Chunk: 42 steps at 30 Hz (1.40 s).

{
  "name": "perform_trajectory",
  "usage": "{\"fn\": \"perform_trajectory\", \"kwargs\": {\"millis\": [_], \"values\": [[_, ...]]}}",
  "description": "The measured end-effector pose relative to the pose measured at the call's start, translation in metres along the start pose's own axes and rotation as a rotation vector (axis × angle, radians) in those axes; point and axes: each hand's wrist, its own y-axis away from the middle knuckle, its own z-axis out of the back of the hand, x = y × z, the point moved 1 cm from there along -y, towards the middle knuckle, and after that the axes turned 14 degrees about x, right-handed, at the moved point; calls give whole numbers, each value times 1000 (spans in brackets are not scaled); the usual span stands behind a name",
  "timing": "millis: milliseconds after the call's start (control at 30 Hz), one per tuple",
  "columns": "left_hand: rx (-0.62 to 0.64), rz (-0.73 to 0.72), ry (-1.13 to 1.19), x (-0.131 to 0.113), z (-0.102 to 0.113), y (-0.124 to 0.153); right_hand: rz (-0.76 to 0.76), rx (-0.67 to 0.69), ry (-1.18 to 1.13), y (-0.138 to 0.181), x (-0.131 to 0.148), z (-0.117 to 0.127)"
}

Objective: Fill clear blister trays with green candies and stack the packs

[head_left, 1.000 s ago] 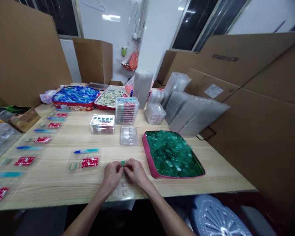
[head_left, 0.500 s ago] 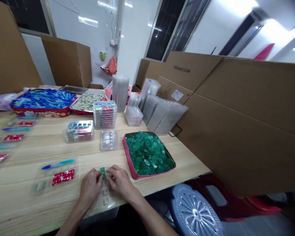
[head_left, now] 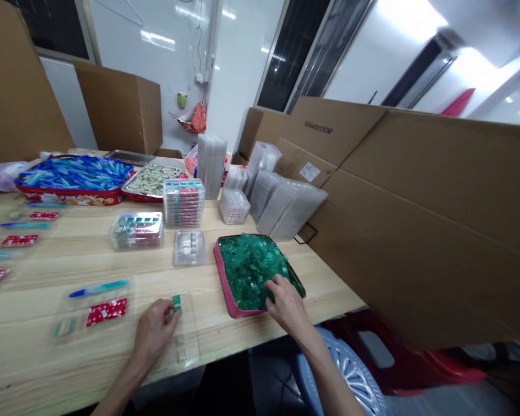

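Observation:
My left hand (head_left: 156, 325) rests at the left side of a clear plastic tray (head_left: 189, 329), its fingers curled together. Beside its fingertips, a small green piece (head_left: 176, 303) sits at the tray's far end; whatever the fingers pinch is hidden. My right hand (head_left: 285, 301) reaches over the near right edge of a pink-sided tin (head_left: 227, 296). Its curled fingertips touch the heap of translucent green pieces (head_left: 253, 263), and I cannot see what is between them. To the left lies a clear tray with a blue pen (head_left: 99, 288), a red dotted packet (head_left: 107, 312) and a striped piece (head_left: 65, 327).
Beyond my hands are an empty clear tray (head_left: 189, 248), stacked filled trays (head_left: 184, 203) and more clear trays (head_left: 286, 208). Tins of blue pens (head_left: 75, 174) and small pale pieces (head_left: 151, 181) stand farther back. Cardboard (head_left: 416, 231) walls the right; a blue stool (head_left: 351, 370) is below.
My right hand has left the clear tray and moved right to the green pieces in the tin. My left hand stays by the tray.

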Motion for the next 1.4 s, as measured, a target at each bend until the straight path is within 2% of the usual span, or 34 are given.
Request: {"fn": "perform_trajectory", "kwargs": {"millis": [133, 233, 300, 367, 433, 500, 567, 667, 800, 967, 1067, 1133, 1233, 1300, 1400], "values": [[-14, 11, 44, 2, 3, 1, 123, 6, 25, -8, 14, 5], [-126, -23, 94, 0, 6, 5, 173, 34, 27, -17, 16, 7], [-232, -69, 144, -8, 9, 9, 185, 13, -93, -21, 14, 8], [-282, -121, 209, -23, 10, 10, 208, -8, -317, -23, 15, 9], [-230, -166, 317, -43, 9, 9, 259, 4, -592, -22, 23, 11], [-106, -185, 500, -65, 4, 5, 336, 36, -814, -19, 39, 14], [24, -168, 734, -82, -3, 0, 431, 68, -937, -15, 59, 17], [99, -138, 1005, -90, -13, -4, 565, 97, -1006, -9, 84, 18], [36, -96, 1055, -79, -16, -1, 651, 62, -885, -4, 100, 13], [3, -36, 939, -68, -11, 4, 640, -111, -430, 2, 114, 5], [-15, -6, 929, -70, -8, 5, 594, -216, -343, 1, 123, 3], [-32, 13, 944, -72, -6, 6, 544, -268, -435, -3, 123, 3], [-39, 51, 996, -72, -5, 10, 443, -321, -714, -14, 113, 10], [-33, 84, 1060, -70, -4, 12, 408, -359, -878, -20, 100, 19], [-21, 129, 1157, -64, -4, 14, 396, -460, -994, -25, 79, 43]]}}
